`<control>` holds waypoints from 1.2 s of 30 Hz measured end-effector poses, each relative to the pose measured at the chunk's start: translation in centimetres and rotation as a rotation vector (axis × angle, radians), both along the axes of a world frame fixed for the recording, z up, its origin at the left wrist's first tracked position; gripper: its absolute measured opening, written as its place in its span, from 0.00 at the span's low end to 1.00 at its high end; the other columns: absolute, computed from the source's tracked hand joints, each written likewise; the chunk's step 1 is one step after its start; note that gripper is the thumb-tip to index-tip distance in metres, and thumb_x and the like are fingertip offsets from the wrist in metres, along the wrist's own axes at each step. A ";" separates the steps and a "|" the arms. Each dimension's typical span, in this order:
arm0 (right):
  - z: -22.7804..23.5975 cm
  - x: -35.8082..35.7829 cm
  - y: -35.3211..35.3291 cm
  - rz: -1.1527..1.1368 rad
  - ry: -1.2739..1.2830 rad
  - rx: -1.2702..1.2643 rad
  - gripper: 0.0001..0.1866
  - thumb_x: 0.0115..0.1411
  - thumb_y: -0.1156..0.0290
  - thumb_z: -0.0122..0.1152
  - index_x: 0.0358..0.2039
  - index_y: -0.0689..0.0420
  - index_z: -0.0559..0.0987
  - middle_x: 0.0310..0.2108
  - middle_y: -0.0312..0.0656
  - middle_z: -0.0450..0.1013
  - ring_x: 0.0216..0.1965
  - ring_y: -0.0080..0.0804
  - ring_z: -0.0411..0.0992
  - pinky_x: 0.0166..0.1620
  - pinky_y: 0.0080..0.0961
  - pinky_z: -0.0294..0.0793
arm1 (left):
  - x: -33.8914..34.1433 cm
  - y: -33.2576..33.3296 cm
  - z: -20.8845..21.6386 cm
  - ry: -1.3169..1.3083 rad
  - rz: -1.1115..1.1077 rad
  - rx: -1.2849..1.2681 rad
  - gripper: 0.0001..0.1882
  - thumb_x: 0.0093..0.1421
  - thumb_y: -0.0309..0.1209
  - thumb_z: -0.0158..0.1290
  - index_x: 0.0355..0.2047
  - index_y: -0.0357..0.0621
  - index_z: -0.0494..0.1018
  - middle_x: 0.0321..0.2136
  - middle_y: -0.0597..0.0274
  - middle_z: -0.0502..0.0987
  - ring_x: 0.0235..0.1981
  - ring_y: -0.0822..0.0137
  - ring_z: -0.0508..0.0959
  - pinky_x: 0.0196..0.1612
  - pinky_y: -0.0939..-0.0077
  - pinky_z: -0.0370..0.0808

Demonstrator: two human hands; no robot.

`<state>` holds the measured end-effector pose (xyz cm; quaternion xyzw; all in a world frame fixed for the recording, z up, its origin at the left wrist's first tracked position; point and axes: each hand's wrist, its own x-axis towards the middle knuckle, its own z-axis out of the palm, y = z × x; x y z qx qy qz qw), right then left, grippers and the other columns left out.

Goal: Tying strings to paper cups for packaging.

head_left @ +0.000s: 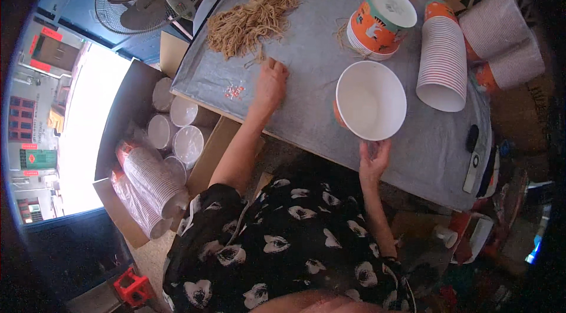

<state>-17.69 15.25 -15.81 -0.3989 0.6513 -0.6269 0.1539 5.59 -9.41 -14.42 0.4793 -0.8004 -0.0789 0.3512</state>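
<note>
My left hand (271, 84) rests on the grey-covered table with its fingers drawn together, beside a heap of tan twine (250, 21). A strand from the heap reaches toward its fingertips; what they hold, if anything, is hidden. At the table's near edge my right hand (374, 162) grips a white paper tub (371, 101) by its lower side. The tub's mouth faces me, and a bit of orange print shows at its left. Behind it stands an upside-down stack of orange printed tubs (380, 24), with loose twine around its lower part.
Small orange and white bits (234, 90) lie left of my left hand. Nested tubs (442, 65) lie on the right, near wrapped stacks (492, 24) and a knife-like tool (471, 171). A cardboard box (209, 157) of tubs and a fan (147, 3) stand left.
</note>
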 end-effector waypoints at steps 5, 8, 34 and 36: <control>1.1 0.3 4.2 0.203 -0.252 0.199 0.16 0.65 0.69 0.59 0.50 0.62 0.74 0.42 0.41 0.76 0.38 0.22 0.72 0.43 0.19 0.72 | -1.8 7.8 0.8 0.107 -0.161 0.247 0.07 0.60 0.26 0.54 0.38 0.39 0.73 0.33 0.47 0.76 0.36 0.44 0.77 0.39 0.58 0.76; 3.7 1.8 3.9 0.315 -0.279 0.129 0.13 0.69 0.69 0.51 0.47 0.63 0.76 0.42 0.40 0.76 0.36 0.21 0.71 0.41 0.19 0.73 | -3.0 13.6 1.8 0.266 -0.297 0.438 0.10 0.61 0.25 0.55 0.43 0.39 0.73 0.33 0.49 0.79 0.34 0.51 0.81 0.37 0.64 0.77; 4.5 3.0 4.8 0.481 -0.536 0.164 0.08 0.67 0.69 0.56 0.37 0.62 0.76 0.28 0.36 0.73 0.29 0.21 0.72 0.35 0.19 0.72 | -4.7 20.6 3.5 0.897 -0.768 1.387 0.19 0.58 0.28 0.62 0.50 0.39 0.75 0.40 0.58 0.79 0.35 0.73 0.78 0.36 0.78 0.77; 5.3 3.1 4.6 0.487 -0.658 0.020 0.06 0.66 0.72 0.55 0.38 0.62 0.75 0.26 0.36 0.71 0.27 0.24 0.70 0.33 0.24 0.73 | -4.6 20.1 2.9 0.678 -0.815 1.171 0.18 0.58 0.28 0.62 0.49 0.39 0.76 0.39 0.58 0.80 0.35 0.72 0.79 0.36 0.75 0.77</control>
